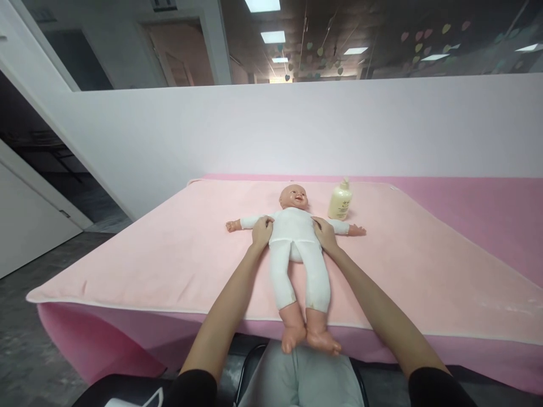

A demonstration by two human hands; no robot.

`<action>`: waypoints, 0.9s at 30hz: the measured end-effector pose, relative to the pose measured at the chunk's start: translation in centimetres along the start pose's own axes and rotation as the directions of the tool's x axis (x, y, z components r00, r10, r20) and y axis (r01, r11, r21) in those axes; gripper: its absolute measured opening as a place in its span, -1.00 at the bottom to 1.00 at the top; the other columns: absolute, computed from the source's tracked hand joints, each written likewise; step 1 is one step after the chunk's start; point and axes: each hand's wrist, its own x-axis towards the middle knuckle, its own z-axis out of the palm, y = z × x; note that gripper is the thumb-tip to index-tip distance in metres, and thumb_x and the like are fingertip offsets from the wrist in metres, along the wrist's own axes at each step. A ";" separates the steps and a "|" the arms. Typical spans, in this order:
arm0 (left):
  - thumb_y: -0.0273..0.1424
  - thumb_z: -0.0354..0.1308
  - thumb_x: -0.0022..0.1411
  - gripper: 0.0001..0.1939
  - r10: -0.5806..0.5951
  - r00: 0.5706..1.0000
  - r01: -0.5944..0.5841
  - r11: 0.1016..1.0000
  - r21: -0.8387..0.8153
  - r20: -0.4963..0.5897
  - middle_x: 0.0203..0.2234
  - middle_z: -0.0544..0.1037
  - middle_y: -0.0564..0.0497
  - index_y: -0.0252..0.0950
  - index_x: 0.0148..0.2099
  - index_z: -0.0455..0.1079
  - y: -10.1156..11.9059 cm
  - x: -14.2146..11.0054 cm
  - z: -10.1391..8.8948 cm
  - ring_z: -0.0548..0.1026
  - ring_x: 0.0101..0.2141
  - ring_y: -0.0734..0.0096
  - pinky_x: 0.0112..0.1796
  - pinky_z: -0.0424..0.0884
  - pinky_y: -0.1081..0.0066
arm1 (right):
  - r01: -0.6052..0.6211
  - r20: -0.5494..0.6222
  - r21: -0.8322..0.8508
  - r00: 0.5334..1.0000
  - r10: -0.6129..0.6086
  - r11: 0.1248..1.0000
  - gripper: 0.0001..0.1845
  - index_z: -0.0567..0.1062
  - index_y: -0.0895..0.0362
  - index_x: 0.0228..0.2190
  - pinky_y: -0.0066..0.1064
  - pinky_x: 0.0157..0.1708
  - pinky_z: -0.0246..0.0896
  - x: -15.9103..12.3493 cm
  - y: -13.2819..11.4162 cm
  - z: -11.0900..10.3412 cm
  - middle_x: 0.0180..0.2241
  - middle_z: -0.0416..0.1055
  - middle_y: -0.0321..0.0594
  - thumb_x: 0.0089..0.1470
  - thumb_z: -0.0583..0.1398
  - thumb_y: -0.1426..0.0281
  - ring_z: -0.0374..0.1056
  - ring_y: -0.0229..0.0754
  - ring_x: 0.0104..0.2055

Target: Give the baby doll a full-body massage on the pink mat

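A baby doll (292, 229) in a white outfit lies on its back, head away from me, arms spread and feet over the table's front edge. At its left side in the picture, my left hand (262, 232) is closed against the torso below the armpit. My right hand (324, 233) grips the opposite side at about the same height. Fingers of both hands are curled and partly hidden against the doll. Just beyond the doll's arm on the right stands a pale yellow pump bottle (340, 200), apart from my right hand.
A light pink blanket (148, 243) covers much of the table, over a darker pink cloth (479, 209) that hangs down in front. Behind it rises a white partition (360, 130) with glass above. A white door (34, 209) is at the left.
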 end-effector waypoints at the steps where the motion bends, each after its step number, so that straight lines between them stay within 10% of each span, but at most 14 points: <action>1: -0.51 -0.06 0.19 -0.78 -0.004 1.000 0.004 1.000 0.002 0.000 -0.21 0.54 -0.05 -0.29 -0.22 0.41 0.0 0.0 0.0 0.46 -0.18 0.29 -0.07 0.36 0.31 | 0.004 0.000 0.002 1.000 -0.004 1.000 -0.58 0.52 0.15 -0.15 -0.09 0.13 0.17 0.0 0.0 0.0 -0.06 0.47 -0.06 0.06 -0.01 0.31 0.36 -0.04 0.00; 27: -0.51 -0.06 0.18 -0.77 -0.006 1.000 0.006 0.999 0.032 -0.001 -0.21 0.54 -0.07 -0.29 -0.23 0.42 0.3 0.1 0.2 0.46 -0.16 0.27 -0.07 0.35 0.31 | 0.004 0.011 -0.035 1.000 -0.003 0.999 -0.58 0.52 0.18 -0.16 -0.11 0.08 0.21 0.1 0.3 -0.1 -0.09 0.48 -0.03 0.04 0.00 0.33 0.37 -0.03 -0.03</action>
